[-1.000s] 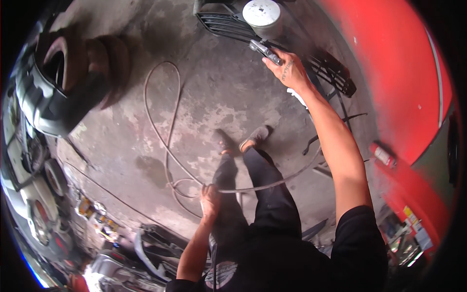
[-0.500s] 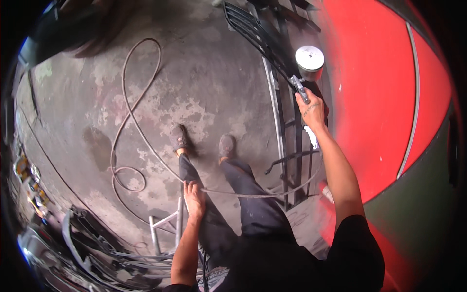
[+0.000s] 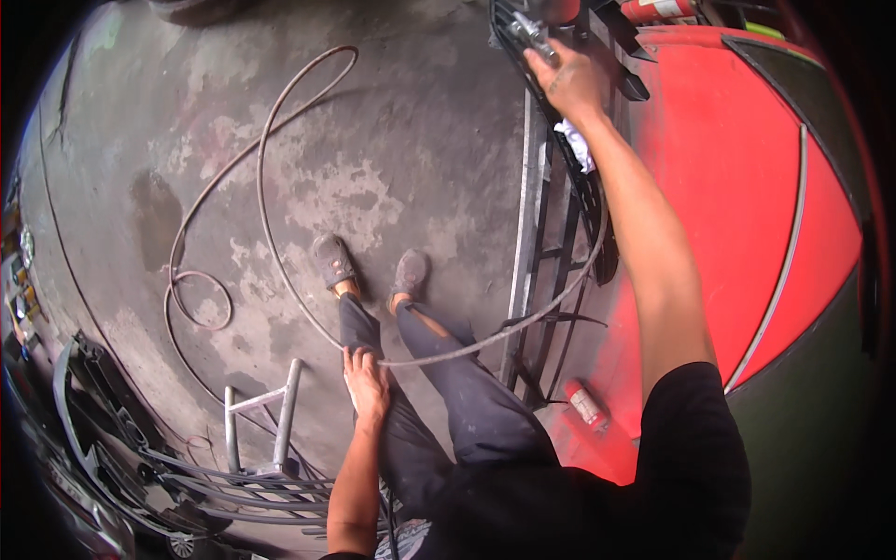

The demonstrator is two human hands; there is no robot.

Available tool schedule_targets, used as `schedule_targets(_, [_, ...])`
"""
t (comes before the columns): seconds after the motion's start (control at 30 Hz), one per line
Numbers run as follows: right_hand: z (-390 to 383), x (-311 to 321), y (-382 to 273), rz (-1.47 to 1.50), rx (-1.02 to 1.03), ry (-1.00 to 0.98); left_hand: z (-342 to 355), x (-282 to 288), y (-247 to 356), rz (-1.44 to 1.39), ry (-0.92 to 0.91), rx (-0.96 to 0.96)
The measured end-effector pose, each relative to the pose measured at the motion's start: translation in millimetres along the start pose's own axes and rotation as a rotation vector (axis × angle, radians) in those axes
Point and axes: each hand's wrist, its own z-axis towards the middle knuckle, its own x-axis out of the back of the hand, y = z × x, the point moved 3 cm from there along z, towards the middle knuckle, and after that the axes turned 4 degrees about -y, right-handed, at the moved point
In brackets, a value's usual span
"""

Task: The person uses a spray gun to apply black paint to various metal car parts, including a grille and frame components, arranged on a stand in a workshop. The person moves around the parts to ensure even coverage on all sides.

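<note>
At the top right, my right hand (image 3: 569, 82) grips a silver spray gun (image 3: 534, 37), blurred by motion. It is over the far end of a metal rack (image 3: 527, 233) that carries black parts (image 3: 597, 219). A white cloth (image 3: 575, 147) hangs just below my right wrist. My left hand (image 3: 367, 381) rests by my left knee, its fingers closed over a grey-brown air hose (image 3: 467, 349). From there the hose curves up to the right behind my right forearm; the other side runs onto the floor in loops. The gun's cup is hard to make out.
A red car panel (image 3: 728, 215) with a grey strip fills the right side. A red cylinder with a pale label (image 3: 586, 404) lies near the rack's foot. At the lower left are a metal stand (image 3: 261, 401) and piled dark car parts (image 3: 103, 429).
My right hand has moved farther forward along the rack with the spray gun, and the gun's white-lidded cup no longer shows clearly. My left hand stays on the hose; the view has shifted.
</note>
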Motion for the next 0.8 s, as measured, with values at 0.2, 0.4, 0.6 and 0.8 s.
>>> schedule_targets(0.2, [-19,-6,44,0.043,0.011,0.012,10,10,0,-0.009,-0.031,0.028])
schedule_targets(0.4, [-98,6,68,0.034,-0.242,-0.037,18,12,-1,0.027,-0.04,0.015])
schedule_targets(0.6, [-68,6,61,-0.014,-0.205,-0.03,26,17,1,0.003,-0.066,0.01])
schedule_targets(0.8, [44,-15,29,0.005,-0.001,0.049,34,24,5,0.006,-0.065,0.005])
